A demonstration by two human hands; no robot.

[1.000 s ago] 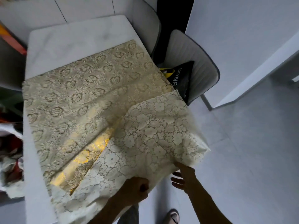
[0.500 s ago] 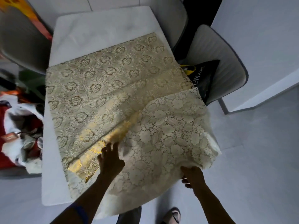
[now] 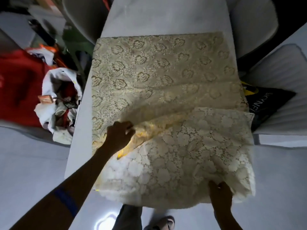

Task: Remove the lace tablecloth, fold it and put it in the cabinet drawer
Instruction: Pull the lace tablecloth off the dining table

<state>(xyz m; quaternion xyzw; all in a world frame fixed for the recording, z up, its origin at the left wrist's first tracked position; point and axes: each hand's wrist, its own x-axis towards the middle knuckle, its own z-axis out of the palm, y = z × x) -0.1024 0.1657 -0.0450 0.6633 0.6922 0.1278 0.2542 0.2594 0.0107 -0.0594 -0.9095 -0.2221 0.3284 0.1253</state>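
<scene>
While lying across the near end of the white marble-look table [image 3: 166, 15], the cream floral lace tablecloth [image 3: 157, 77] is being shown partly folded, its paler near flap doubled back and overhanging the near edge. A raised fold near the left edge is being pinched by the left hand [image 3: 118, 136]. The flap's near right corner is being gripped by the right hand [image 3: 220, 193].

Left hand [image 3: 118, 137] on lace tablecloth [image 3: 166, 97], right hand [image 3: 220, 194] gripping its near edge
</scene>
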